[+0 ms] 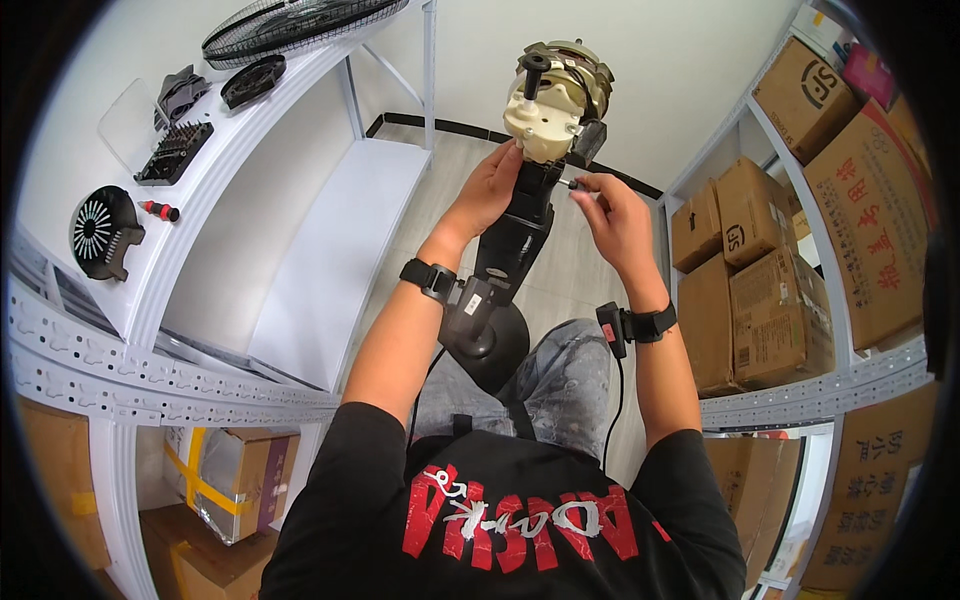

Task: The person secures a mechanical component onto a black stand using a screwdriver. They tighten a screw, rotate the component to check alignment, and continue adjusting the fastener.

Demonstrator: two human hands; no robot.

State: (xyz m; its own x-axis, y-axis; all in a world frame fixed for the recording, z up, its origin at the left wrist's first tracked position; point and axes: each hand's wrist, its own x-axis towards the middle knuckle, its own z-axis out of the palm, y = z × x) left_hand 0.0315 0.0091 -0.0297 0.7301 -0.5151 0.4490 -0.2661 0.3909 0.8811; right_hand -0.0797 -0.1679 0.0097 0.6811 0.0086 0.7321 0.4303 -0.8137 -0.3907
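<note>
A pedestal fan with its motor (585, 75) exposed stands in front of me, a cream gearbox housing (545, 125) under a black knob (535, 75). Its black stand (515, 245) runs down to a round base (495, 345) near my knees. My left hand (488, 188) grips the fan's neck from the left, just under the cream housing, its fingertips partly hidden. From the right, my right hand (614, 218) pinches a small screwdriver (573, 184), whose thin shaft points at the side of the neck. Whether the tip sits in a screw is too small to tell.
On the left white shelf (225, 100) lie a black fan grille (300, 22), a bit set (175, 153), a red-and-black tool handle (160, 210) and a round vented cover (105, 232). Cardboard boxes (780, 310) fill the right rack. Cables hang from both wrist straps.
</note>
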